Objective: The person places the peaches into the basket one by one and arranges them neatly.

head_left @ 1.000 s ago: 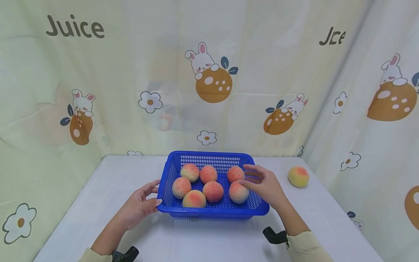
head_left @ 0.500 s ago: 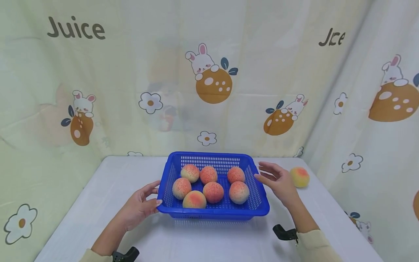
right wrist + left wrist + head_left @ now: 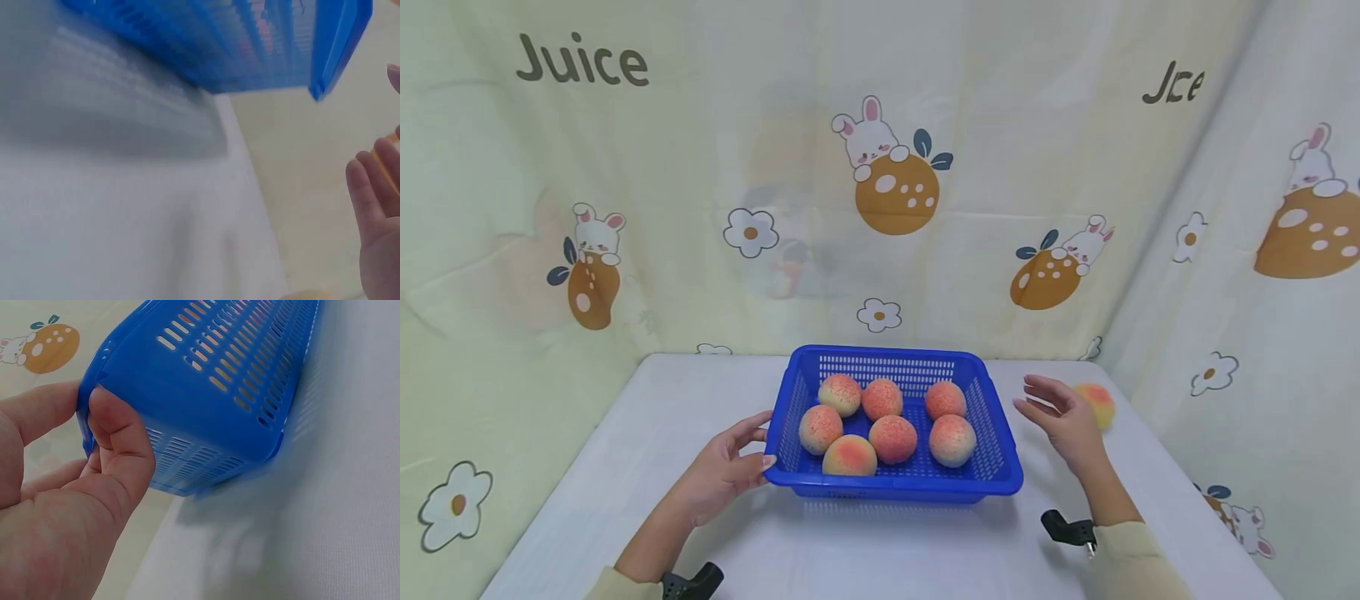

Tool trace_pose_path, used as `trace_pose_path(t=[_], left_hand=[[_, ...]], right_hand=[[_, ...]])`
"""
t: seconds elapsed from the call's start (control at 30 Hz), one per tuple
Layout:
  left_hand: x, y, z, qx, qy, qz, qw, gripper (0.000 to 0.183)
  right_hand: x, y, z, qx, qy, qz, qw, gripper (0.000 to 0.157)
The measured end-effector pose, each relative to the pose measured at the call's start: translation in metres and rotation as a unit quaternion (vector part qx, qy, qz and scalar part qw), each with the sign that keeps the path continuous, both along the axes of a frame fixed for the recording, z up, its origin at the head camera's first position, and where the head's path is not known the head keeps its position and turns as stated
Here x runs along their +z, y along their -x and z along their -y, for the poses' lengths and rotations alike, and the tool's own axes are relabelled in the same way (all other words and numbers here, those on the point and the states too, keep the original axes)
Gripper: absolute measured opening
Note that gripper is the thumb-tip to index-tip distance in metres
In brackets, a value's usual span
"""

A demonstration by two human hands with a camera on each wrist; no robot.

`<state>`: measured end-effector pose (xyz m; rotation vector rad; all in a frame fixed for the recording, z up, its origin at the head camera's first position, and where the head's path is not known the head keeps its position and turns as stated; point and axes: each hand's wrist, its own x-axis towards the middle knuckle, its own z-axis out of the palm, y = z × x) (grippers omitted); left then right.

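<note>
A blue plastic basket (image 3: 910,483) with slotted walls holds several red-and-cream peaches, one of them a yellowish peach (image 3: 850,457) at the front. At its left end my left hand (image 3: 718,475) grips the rim between thumb and fingers; the left wrist view shows the thumb (image 3: 119,419) pressed against the rim. My right hand (image 3: 1071,429) hovers right of the basket, apart from it, fingers loosely extended and holding nothing. Behind that hand, a yellow-and-red peach (image 3: 1099,403) lies on the table, partly covered by it.
A white-covered table (image 3: 940,550) bears the basket. Behind and to the right hangs a pale curtain (image 3: 805,150) printed with rabbits, fruit and flowers, close to the table's back edge.
My right hand has left the peaches in the basket's right side, passed over the rim and moved right toward the peach on the table. My left hand keeps its grip.
</note>
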<state>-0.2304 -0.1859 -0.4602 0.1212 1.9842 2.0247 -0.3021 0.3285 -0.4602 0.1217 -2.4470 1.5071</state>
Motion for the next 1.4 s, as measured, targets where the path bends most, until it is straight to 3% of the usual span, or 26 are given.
trace_pose_path(t=[0.43,0.77,1.13,1.4], left_hand=[[-0.002,0.000,-0.001,0.007,0.006,-0.008,0.9999,0.073],[-0.002,0.002,0.000,0.005,0.007,-0.009,0.9999,0.073],[-0.005,0.001,0.001,0.006,0.003,-0.009,0.9999,0.074],[-0.004,0.002,0.001,0.004,0.002,-0.010,0.9999,0.076]], right_hand=[[-0.014,0.017,-0.034,-0.132,0.007,-0.030,0.991,0.054],[-0.017,0.027,-0.057,-0.247,0.078,0.002,0.966,0.055],[-0.032,0.034,-0.067,-0.287,0.065,-0.006,0.956,0.064],[-0.040,0.039,-0.079,-0.281,0.050,0.064,0.956,0.084]])
